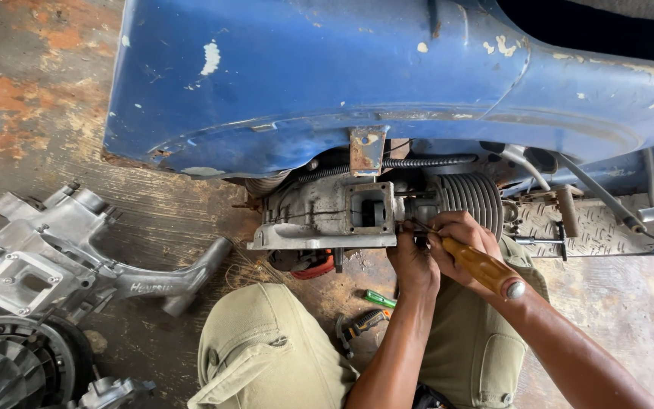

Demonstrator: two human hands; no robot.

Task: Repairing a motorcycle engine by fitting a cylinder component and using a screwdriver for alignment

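A grey scooter engine [334, 212] with a finned cylinder [467, 198] sits under a worn blue scooter body [327, 76]. My right hand [459, 242] grips a screwdriver with an amber handle [486, 269], its tip at the joint between engine case and cylinder. My left hand [414, 261] is pressed against the same spot, fingers curled at the screwdriver's tip; what it pinches is hidden. My knees in olive trousers [266, 348] are below.
A bare aluminium engine casing [62, 254] and a round fan housing [17, 363] lie on the stained floor at left. Pliers [361, 326] and a small green tool [380, 298] lie between my knees. A chequer-plate footboard [592, 223] is at right.
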